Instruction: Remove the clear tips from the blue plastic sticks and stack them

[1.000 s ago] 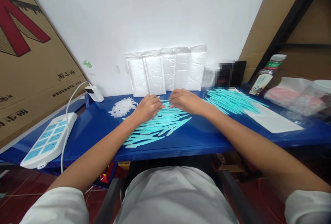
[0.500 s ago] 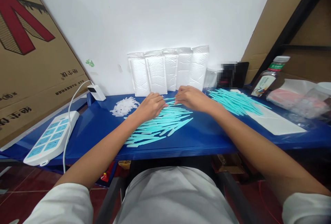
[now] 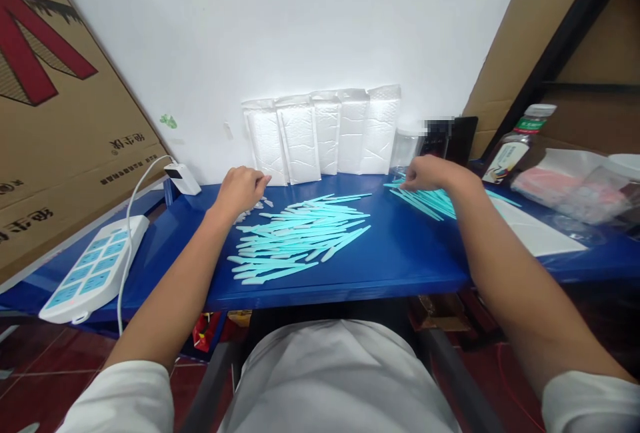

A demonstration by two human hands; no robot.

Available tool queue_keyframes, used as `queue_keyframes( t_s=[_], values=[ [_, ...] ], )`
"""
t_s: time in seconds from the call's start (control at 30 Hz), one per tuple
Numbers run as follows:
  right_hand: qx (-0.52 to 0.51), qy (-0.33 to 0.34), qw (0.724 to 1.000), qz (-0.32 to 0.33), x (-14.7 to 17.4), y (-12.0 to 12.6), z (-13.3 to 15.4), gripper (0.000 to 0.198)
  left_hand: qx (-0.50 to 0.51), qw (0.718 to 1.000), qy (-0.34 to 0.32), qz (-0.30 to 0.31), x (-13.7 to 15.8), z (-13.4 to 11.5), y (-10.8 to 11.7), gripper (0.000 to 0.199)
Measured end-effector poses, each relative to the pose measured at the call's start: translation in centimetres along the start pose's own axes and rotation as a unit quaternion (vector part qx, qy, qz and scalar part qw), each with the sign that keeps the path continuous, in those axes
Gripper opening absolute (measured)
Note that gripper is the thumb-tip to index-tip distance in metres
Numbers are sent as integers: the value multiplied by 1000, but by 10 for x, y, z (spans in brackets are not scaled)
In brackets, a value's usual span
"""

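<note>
My left hand (image 3: 241,189) is over the small pile of translucent white plastic pieces (image 3: 259,207), its fingers drawn together and mostly hidden. Whether a piece is between them I cannot make out. At the right, my right hand (image 3: 431,173) pinches down at the left end of a heap of slim turquoise sticks (image 3: 425,204). A turquoise stick (image 3: 393,185) pokes out to the left of its fingertips. Between my hands lies a spread of turquoise sticks with pale ends (image 3: 305,229), loosely lined up on the blue table (image 3: 390,266).
Several white padded envelopes (image 3: 300,143) lean against the wall behind. On the left are a power strip (image 3: 95,273) with a white cable and a small white device (image 3: 183,179). A clear jar (image 3: 406,146), a bottle (image 3: 520,146) and a white sheet (image 3: 545,233) are on the right.
Both hands have parted from the middle sticks. My left hand moved left to the translucent pieces, and my right hand moved right to the other heap of sticks.
</note>
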State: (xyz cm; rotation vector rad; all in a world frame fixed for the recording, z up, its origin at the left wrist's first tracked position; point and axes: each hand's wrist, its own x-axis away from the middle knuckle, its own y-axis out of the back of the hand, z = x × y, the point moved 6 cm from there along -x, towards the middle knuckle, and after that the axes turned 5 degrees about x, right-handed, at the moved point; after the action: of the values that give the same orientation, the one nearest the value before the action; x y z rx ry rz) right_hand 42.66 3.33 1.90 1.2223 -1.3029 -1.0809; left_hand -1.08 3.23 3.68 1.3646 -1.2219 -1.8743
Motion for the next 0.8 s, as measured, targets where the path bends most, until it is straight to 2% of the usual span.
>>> queue_keyframes(
  t_s=[0.13, 0.27, 0.37, 0.47, 0.6, 0.8],
  values=[
    [-10, -34, 997, 67, 5, -4, 2, 23, 5, 998, 54, 40, 0, 20, -2, 49],
    [38, -41, 994, 97, 7, -7, 6, 28, 9, 994, 86, 60, 1, 33, -2, 49],
    [47, -43, 994, 94, 3, -10, 5, 25, 12, 991, 113, 68, 2, 44, -3, 48],
    [4, -56, 993, 101, -3, -17, 0, 16, 19, 988, 129, 77, 3, 55, -6, 47],
    [-26, -63, 989, 128, -7, -26, -4, 15, 26, 985, 141, 97, 4, 67, -13, 47],
    [-17, -53, 992, 117, -7, -24, -3, 12, 10, 974, 175, 142, 7, 78, -23, 48]
  ],
)
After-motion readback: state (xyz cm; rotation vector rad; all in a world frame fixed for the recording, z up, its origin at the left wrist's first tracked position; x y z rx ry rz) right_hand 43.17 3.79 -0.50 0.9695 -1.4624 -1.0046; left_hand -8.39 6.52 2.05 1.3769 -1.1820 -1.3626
